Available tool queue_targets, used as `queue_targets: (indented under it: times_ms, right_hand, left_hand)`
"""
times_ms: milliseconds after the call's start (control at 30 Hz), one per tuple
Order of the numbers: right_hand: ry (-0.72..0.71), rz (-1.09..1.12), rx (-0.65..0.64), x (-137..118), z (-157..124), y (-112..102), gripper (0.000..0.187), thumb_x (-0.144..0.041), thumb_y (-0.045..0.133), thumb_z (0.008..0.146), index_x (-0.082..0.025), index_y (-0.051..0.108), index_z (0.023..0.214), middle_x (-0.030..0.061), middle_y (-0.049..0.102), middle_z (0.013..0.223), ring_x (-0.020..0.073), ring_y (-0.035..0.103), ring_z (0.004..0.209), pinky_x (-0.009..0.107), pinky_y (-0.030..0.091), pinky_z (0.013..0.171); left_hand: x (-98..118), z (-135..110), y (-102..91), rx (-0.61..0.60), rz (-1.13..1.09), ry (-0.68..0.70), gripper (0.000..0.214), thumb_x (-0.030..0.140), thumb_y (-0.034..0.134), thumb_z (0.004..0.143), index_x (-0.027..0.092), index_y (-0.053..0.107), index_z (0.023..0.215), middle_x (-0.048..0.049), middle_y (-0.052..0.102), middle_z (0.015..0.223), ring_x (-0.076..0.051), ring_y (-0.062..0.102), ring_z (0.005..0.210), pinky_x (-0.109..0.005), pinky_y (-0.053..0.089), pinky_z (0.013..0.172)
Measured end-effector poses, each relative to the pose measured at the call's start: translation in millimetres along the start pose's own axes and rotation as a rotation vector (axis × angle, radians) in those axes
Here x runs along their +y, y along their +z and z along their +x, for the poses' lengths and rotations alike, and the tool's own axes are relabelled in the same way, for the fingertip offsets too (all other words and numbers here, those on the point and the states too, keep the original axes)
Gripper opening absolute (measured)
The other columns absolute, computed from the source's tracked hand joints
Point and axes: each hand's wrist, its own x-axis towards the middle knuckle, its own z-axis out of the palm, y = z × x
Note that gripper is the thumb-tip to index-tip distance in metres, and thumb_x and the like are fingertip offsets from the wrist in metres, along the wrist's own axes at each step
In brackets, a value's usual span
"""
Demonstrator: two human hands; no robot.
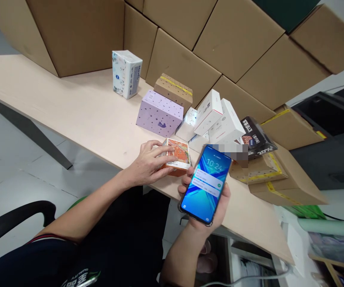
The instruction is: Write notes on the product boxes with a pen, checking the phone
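Observation:
In my right hand (219, 203) is a smartphone (206, 183), tilted, its lit blue screen facing me and showing 10:24 with notifications. The fingers wrap round its edges. My left hand (155, 161) lies over a small orange box (179, 151) with a printed picture on top, near the table's front edge. Its fingers are spread across the box's left side and top, touching it. Just behind the orange box stand a lilac dotted box (160, 113) and a small white patterned box (186, 124).
White boxes (209, 111) lean together behind the phone, beside a black package (257, 137). A tissue pack (126, 73) and a brown taped box (173, 89) stand farther back. Large cartons (180, 59) line the table's (94, 103) rear. A chair armrest (19, 213) is at left.

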Motion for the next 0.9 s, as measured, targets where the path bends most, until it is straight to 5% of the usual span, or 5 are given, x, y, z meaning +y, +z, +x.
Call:
queue_targets:
  times_ms: [300,433,533,667,900]
  right_hand:
    - [-0.378,-0.455,0.519,-58.1,-11.0,-84.7,0.06,-0.06,0.062,0.075,-0.025,0.065,0.124,0.0089,0.076,0.107,0.0261,0.073,0.082,0.042,0.058,0.069]
    - [-0.402,-0.869,0.699,-84.3,-12.2,-125.2,0.064,-0.062,0.064,0.079,-0.025,0.055,0.131,0.0051,0.072,0.108,0.0199,0.069,0.08,0.036,0.057,0.073]
    - [-0.342,-1.334,0.755,-100.3,-13.5,-138.1,0.074,-0.067,0.061,0.082,-0.024,0.051,0.142,0.0118,0.07,0.119,0.0262,0.068,0.097,0.043,0.053,0.087]
    - [-0.123,-1.815,0.744,-106.6,-3.3,-140.3,0.089,-0.071,0.056,0.081,-0.018,0.045,0.152,0.0217,0.069,0.123,0.0387,0.064,0.11,0.051,0.048,0.094]
    - [0.011,-2.067,0.711,-95.9,18.1,-146.1,0.09,-0.068,0.044,0.085,-0.017,0.035,0.159,0.0246,0.064,0.134,0.0442,0.059,0.122,0.054,0.046,0.101]
  left_hand:
    - [-0.1,1.5,-0.7,-0.021,-0.099,-0.079,0.037,0.042,0.061,0.097,0.031,0.068,0.131,-0.0106,0.054,0.15,-0.035,0.044,0.131,-0.055,0.036,0.112]
    - [-2.0,4.8,-0.7,-0.12,-0.2,-0.239,0.083,0.051,0.073,0.087,0.027,0.038,0.158,-0.0185,0.033,0.162,-0.042,0.028,0.151,-0.062,0.029,0.121]
    - [-4.2,7.8,0.4,-0.223,-0.258,-0.306,0.108,0.053,0.076,0.082,0.024,0.014,0.165,-0.0199,0.026,0.167,-0.043,0.022,0.156,-0.062,0.025,0.125]
    - [-7.5,10.4,3.9,-0.252,-0.276,-0.284,0.116,0.048,0.08,0.078,0.025,0.008,0.165,-0.0191,0.027,0.168,-0.042,0.028,0.155,-0.06,0.027,0.126]
    - [-3.7,11.7,2.1,-0.23,-0.334,-0.361,0.108,0.043,0.084,0.071,0.025,0.025,0.16,-0.0177,0.035,0.158,-0.04,0.036,0.149,-0.061,0.033,0.124]
